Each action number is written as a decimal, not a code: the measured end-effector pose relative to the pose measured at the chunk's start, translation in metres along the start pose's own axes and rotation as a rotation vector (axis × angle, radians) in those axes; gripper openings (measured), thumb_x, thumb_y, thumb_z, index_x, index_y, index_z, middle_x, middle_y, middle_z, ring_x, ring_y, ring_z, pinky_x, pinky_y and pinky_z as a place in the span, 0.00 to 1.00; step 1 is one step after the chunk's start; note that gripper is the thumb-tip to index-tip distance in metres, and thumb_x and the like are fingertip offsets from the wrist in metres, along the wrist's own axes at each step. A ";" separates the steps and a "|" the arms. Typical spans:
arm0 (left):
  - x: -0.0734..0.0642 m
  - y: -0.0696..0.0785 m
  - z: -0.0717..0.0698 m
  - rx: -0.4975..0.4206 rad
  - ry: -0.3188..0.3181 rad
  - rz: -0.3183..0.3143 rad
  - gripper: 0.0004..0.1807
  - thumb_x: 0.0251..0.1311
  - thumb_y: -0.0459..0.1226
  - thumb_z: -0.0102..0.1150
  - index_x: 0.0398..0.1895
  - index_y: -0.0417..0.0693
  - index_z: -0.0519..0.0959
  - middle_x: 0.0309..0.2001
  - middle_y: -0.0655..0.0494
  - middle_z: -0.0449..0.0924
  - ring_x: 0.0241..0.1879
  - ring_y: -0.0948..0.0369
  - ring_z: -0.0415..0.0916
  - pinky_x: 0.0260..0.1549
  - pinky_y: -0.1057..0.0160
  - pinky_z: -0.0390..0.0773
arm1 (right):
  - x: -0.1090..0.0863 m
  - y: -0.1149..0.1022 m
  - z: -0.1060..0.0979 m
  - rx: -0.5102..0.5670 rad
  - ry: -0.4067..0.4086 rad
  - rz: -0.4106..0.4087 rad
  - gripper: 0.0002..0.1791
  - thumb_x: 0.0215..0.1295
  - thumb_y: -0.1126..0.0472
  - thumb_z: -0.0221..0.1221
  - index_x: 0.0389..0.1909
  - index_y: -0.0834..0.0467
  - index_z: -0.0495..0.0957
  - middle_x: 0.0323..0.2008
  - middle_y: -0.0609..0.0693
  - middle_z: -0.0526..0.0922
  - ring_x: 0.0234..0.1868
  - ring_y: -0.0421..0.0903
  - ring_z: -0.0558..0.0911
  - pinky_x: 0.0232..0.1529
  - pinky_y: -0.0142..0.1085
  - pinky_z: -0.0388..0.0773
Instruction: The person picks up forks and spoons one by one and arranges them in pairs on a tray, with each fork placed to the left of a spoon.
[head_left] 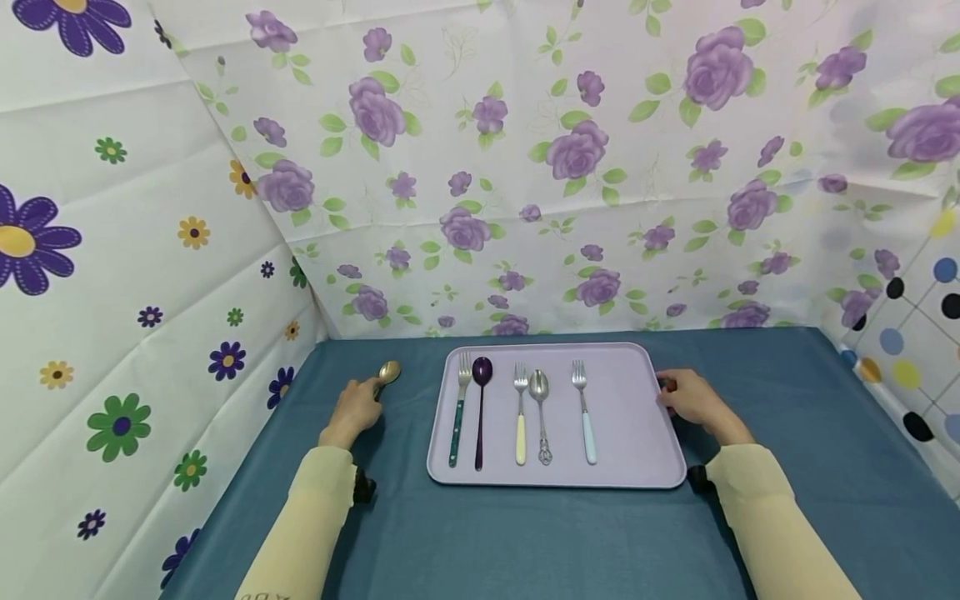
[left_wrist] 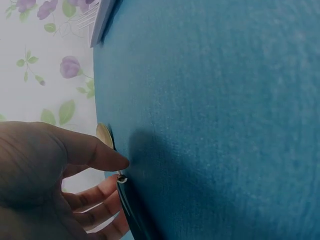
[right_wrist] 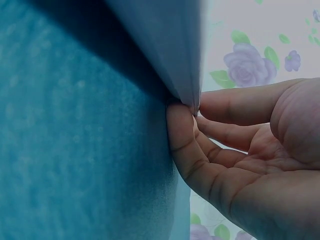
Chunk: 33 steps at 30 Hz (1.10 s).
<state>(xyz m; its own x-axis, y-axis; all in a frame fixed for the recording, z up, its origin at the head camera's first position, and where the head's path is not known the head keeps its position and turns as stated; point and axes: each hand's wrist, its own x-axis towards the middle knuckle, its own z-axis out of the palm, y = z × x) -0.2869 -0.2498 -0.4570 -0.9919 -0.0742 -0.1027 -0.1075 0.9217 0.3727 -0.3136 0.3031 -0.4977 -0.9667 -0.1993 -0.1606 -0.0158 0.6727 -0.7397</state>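
Note:
At the left of the table my left hand (head_left: 355,411) pinches a spoon (head_left: 389,372) near its neck. Its gold bowl points away, and the left wrist view shows a dark green handle (left_wrist: 132,207) running beside the fingers. My right hand (head_left: 699,397) grips the right rim of a pale lilac tray (head_left: 630,417), thumb above and fingertips under the edge in the right wrist view. On the tray lie a green-handled fork (head_left: 457,425), a dark purple spoon (head_left: 481,400), a yellow-handled fork (head_left: 521,429), a silver spoon (head_left: 540,400) and a light-blue-handled fork (head_left: 588,429).
The table bears a blue-green cloth (head_left: 525,542). A flowered curtain (head_left: 525,167) hangs behind it, with patterned sheets along the left (head_left: 150,358) and right (head_left: 892,367) sides. The tray's left rim stands a short way right of the gold-bowled spoon.

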 end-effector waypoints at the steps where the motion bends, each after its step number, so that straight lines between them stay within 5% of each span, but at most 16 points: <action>1: 0.000 -0.001 0.000 0.000 -0.002 -0.002 0.29 0.67 0.25 0.48 0.72 0.33 0.70 0.62 0.25 0.68 0.61 0.33 0.69 0.60 0.35 0.71 | 0.000 0.000 0.000 0.001 -0.002 0.002 0.29 0.71 0.71 0.53 0.70 0.81 0.63 0.30 0.55 0.71 0.31 0.47 0.83 0.33 0.40 0.82; 9: -0.002 -0.006 0.000 0.040 -0.030 -0.029 0.29 0.69 0.26 0.49 0.74 0.41 0.71 0.64 0.28 0.69 0.61 0.35 0.70 0.56 0.33 0.73 | 0.000 0.001 0.000 -0.007 0.008 -0.005 0.29 0.70 0.72 0.54 0.69 0.82 0.63 0.31 0.55 0.73 0.31 0.47 0.83 0.33 0.40 0.82; 23: -0.001 -0.001 0.000 0.057 -0.066 -0.018 0.29 0.70 0.28 0.52 0.75 0.40 0.70 0.67 0.27 0.70 0.57 0.33 0.74 0.52 0.34 0.76 | -0.001 0.000 0.001 -0.001 0.007 0.006 0.29 0.70 0.71 0.53 0.69 0.81 0.63 0.31 0.56 0.73 0.31 0.48 0.83 0.33 0.41 0.83; 33: 0.000 0.004 0.000 0.006 -0.067 -0.050 0.31 0.71 0.33 0.58 0.77 0.39 0.67 0.69 0.28 0.69 0.61 0.31 0.71 0.59 0.31 0.72 | -0.001 -0.002 -0.001 0.006 0.003 0.011 0.29 0.71 0.72 0.53 0.70 0.81 0.63 0.30 0.55 0.72 0.31 0.48 0.82 0.33 0.40 0.82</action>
<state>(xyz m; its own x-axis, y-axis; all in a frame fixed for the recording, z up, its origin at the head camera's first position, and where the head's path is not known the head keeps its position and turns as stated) -0.2869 -0.2460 -0.4555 -0.9786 -0.0952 -0.1823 -0.1565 0.9196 0.3604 -0.3128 0.3027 -0.4959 -0.9676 -0.1901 -0.1665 -0.0041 0.6706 -0.7418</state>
